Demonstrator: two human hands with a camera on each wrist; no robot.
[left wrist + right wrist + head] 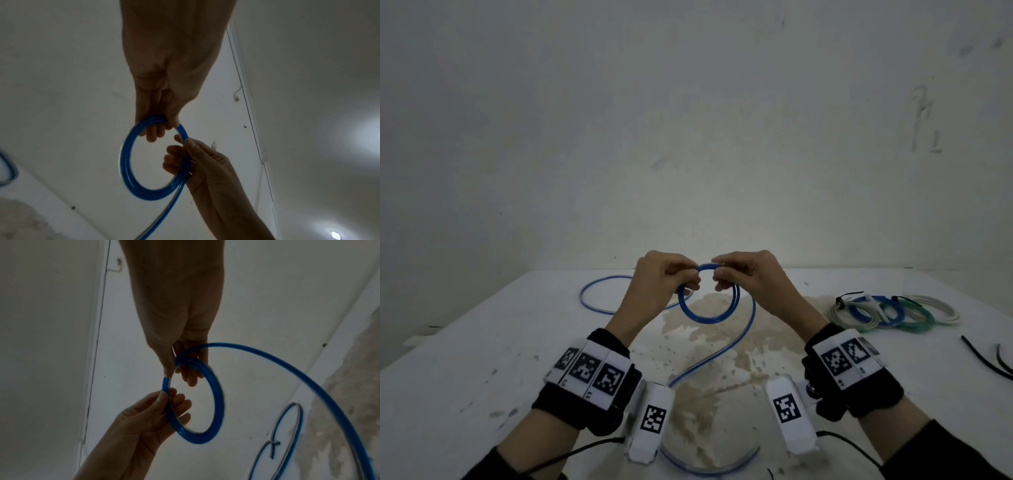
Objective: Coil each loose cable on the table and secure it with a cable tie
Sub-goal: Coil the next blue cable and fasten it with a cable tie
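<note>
A blue cable coil (702,320) of a few turns hangs upright above the white table (517,342). My left hand (688,275) grips its upper left arc, fingers curled through the ring. My right hand (720,274) pinches the top right arc. The loose blue tail (751,318) drops from the coil's right side, snakes toward me and curves along the near edge (709,472). In the left wrist view, the left hand (158,129) holds the coil (125,162). The right wrist view has the right hand (180,368) on the coil (219,402), the tail (287,369) arching away.
A large blue loop (592,301) lies on the table at the far left. A pile of coiled cables (887,311), blue, green and white, sits at the right. Thin black strands (983,359) lie near the right edge. A brown stain (722,349) covers the table's middle.
</note>
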